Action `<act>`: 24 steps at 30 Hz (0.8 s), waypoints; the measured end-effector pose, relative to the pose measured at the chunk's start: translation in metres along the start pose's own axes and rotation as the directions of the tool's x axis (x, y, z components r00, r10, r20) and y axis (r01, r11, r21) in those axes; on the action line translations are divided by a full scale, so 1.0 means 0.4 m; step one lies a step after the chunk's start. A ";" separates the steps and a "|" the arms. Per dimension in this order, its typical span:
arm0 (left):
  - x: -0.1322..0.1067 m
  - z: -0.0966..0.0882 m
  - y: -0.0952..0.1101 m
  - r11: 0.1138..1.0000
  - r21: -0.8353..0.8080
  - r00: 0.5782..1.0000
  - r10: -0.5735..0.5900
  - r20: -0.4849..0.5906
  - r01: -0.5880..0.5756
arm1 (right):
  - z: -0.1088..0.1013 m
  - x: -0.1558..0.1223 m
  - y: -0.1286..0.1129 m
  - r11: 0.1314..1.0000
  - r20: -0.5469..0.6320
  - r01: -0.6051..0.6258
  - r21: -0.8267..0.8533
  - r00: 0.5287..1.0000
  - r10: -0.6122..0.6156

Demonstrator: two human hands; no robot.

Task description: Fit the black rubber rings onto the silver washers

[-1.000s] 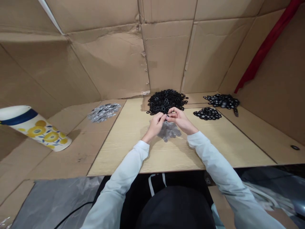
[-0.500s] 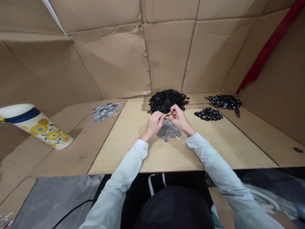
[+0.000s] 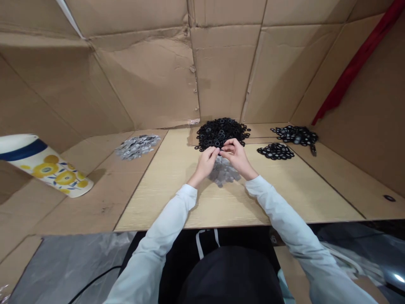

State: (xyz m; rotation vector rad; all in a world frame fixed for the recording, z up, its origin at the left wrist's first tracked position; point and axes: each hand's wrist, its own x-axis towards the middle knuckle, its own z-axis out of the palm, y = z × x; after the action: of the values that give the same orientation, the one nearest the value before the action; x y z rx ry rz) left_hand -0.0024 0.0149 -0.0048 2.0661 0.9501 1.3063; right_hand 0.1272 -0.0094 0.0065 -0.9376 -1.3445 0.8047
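Observation:
My left hand (image 3: 205, 162) and my right hand (image 3: 236, 157) meet fingertip to fingertip over the middle of the board. Both are closed in a pinch on a small black ring, mostly covered by the fingers. Whether a disc sits in that ring I cannot make out. Just behind the fingers rises a large heap of black rings (image 3: 221, 128). Below the hands, partly hidden by them, lies a pile of thin, greyish translucent discs (image 3: 223, 175). To the right of my right hand is a small pile of black rings with pale centres (image 3: 275, 151).
Another pile of pale-centred rings (image 3: 295, 134) lies at the back right, and a single ring (image 3: 389, 198) near the right edge. Silvery discs (image 3: 137, 146) are heaped at the left. A flower-patterned cylinder (image 3: 60, 171) leans there. Cardboard walls (image 3: 152, 84) enclose the back and sides.
The fingertips have drawn closer around the black ring, which shows less now. My right fingers have curled lower. The whole view has shifted slightly; the piles look unchanged.

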 end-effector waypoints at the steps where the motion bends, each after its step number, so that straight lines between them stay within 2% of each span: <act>1: -0.001 0.006 0.000 0.998 -0.052 0.999 -0.046 -0.009 0.046 | 0.000 0.001 0.001 0.998 -0.018 -0.034 0.061 0.999 0.036; 3: -0.003 0.013 0.004 0.987 -0.122 0.994 -0.107 0.008 0.107 | -0.002 0.002 0.000 0.985 -0.033 -0.092 0.144 0.995 0.098; 7: -0.005 0.009 0.014 0.980 -0.157 0.992 -0.120 0.044 0.125 | -0.004 -0.002 -0.010 0.971 -0.020 -0.155 0.183 0.987 0.161; 12: -0.002 -0.011 0.019 0.989 -0.091 0.990 -0.110 0.087 0.118 | -0.001 -0.008 -0.008 0.972 0.040 -0.162 0.168 0.987 0.158; 15: -0.005 -0.013 0.016 0.997 -0.021 0.991 -0.071 0.117 0.074 | 0.000 -0.006 0.000 0.979 0.061 -0.143 0.145 0.989 0.136; 21: -0.016 0.002 0.011 0.979 0.174 0.993 0.114 -0.018 -0.109 | 0.006 0.001 0.009 0.999 -0.048 0.003 -0.045 0.999 -0.005; 24: -0.017 0.005 0.010 0.964 0.226 0.987 0.152 -0.048 -0.137 | 0.007 0.001 0.006 0.995 -0.066 0.049 -0.091 0.996 -0.055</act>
State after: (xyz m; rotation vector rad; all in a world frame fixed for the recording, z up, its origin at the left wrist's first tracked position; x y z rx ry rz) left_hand -0.0014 0.0071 -0.0064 2.3134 1.0316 1.4038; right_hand 0.1246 -0.0079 0.0044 -0.9876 -1.3487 0.6718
